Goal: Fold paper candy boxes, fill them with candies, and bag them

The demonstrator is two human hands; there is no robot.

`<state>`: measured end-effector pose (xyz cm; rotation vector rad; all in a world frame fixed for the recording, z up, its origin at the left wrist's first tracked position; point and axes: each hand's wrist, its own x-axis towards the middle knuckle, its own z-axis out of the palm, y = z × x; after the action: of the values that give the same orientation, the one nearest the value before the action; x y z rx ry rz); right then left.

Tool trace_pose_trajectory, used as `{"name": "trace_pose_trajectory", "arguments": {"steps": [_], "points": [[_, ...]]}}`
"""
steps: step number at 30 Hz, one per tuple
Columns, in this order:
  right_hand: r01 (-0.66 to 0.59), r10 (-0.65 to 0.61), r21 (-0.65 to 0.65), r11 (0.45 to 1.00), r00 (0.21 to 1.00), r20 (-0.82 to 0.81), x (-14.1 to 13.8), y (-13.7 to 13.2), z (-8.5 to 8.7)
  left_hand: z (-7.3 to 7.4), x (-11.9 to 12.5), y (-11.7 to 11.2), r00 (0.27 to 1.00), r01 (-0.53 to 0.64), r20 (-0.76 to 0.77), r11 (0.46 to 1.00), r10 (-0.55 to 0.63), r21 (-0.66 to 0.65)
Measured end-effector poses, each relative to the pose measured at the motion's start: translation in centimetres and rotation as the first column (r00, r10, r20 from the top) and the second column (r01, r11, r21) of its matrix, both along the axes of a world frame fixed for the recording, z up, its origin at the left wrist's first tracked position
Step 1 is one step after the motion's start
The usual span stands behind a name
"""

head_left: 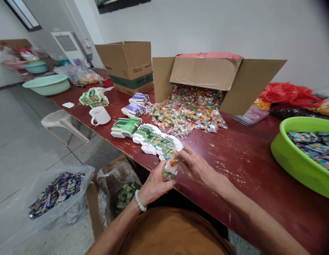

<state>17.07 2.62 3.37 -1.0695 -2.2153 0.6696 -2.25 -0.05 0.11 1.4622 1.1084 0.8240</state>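
My left hand [155, 183] is wrapped round a small printed paper box [169, 172] at the near edge of the dark red table [244, 156]. My right hand [194, 165] pinches small wrapped candies [174, 162] at the box's open top. A row of flat printed boxes [156, 141] lies just beyond my hands. Behind it, a heap of colourful wrapped candies [188, 113] spills from a cardboard carton [206, 76] tipped on its side.
A lime-green basin [297, 159] with filled boxes sits at the right. A white mug [100, 115], stacks of purple and green boxes [135, 108], another carton [131, 67] and a pale green basin [47, 85] stand to the left. Plastic bags of boxes [56, 193] rest on the floor.
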Motion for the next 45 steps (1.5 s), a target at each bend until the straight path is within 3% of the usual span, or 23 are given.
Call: {"name": "trace_pose_trajectory", "arguments": {"steps": [7,10,13,16,18,21,23,25,28,30,31,33,35,37,39,41,45], "points": [[-0.036,0.019,0.059,0.998,0.962,0.273,-1.1,-1.1,0.2,0.1,0.4,0.1,0.999,0.043,0.002,0.998,-0.043,-0.056],[-0.061,0.063,-0.027,0.998,0.996,0.067,-1.1,-0.5,-0.2,0.1,0.6,0.2,0.996,0.061,-0.059,0.997,-0.064,-0.054],[-0.021,-0.015,-0.19,0.982,0.983,-0.184,-0.7,0.3,-0.6,-0.1,0.8,0.2,0.995,0.056,-0.079,0.996,-0.062,-0.068],[-0.031,-0.009,-0.226,0.974,0.985,-0.17,-0.9,0.3,-0.7,0.0,0.9,0.1,0.998,0.033,-0.058,0.997,-0.037,-0.063],[-0.049,0.014,-0.221,0.974,0.988,-0.155,-1.2,0.2,-0.6,0.3,0.9,0.0,1.0,0.018,0.007,0.996,-0.017,-0.091],[-0.011,-0.097,-0.296,0.955,0.932,-0.349,-1.2,0.2,-0.7,0.8,0.9,-0.1,0.969,0.042,0.247,0.974,0.014,-0.222],[-0.006,-0.211,-0.418,0.909,0.857,-0.47,-1.1,0.4,-1.0,1.0,0.9,-0.1,0.911,0.084,0.407,0.933,0.07,-0.349],[-0.088,-0.275,-0.553,0.829,0.797,-0.539,-1.3,0.2,-1.4,0.9,1.0,-0.2,0.863,0.124,0.49,0.892,0.12,-0.435],[-0.304,-0.334,-0.684,0.664,0.697,-0.634,-2.6,-0.6,-2.3,0.4,1.3,-0.3,0.84,0.145,0.526,0.882,0.13,-0.449],[-0.381,-0.371,-0.7,0.604,0.643,-0.67,-3.5,-1.3,-2.9,0.0,1.4,-0.4,0.845,0.106,0.514,0.895,0.148,-0.433],[-0.365,-0.38,-0.693,0.621,0.634,-0.674,-3.9,-1.5,-3.2,-0.1,1.5,-0.4,0.845,0.078,0.508,0.901,0.167,-0.427],[-0.195,-0.359,-0.615,0.764,0.663,-0.657,-4.1,-1.8,-3.5,-0.1,1.4,-0.4,0.833,0.063,0.517,0.896,0.196,-0.44],[0.033,-0.278,-0.395,0.918,0.764,-0.582,-3.6,-1.9,-3.5,0.1,1.3,-0.3,0.807,0.142,0.559,0.855,0.192,-0.499],[0.101,-0.163,-0.155,0.983,0.871,-0.464,-2.9,-1.9,-3.3,0.5,1.2,-0.1,0.773,0.255,0.608,0.789,0.182,-0.56],[0.04,-0.082,-0.115,0.993,0.917,-0.391,-2.4,-1.9,-3.0,0.7,1.2,0.1,0.745,0.299,0.638,0.756,0.197,-0.582],[-0.005,-0.101,-0.25,0.968,0.906,-0.412,-2.4,-2.0,-2.8,0.8,1.4,0.1,0.726,0.278,0.649,0.765,0.229,-0.581],[-0.056,-0.272,-0.564,0.824,0.834,-0.48,-3.0,-1.9,-2.4,0.3,1.7,0.1,0.721,0.257,0.656,0.793,0.223,-0.552]]}}
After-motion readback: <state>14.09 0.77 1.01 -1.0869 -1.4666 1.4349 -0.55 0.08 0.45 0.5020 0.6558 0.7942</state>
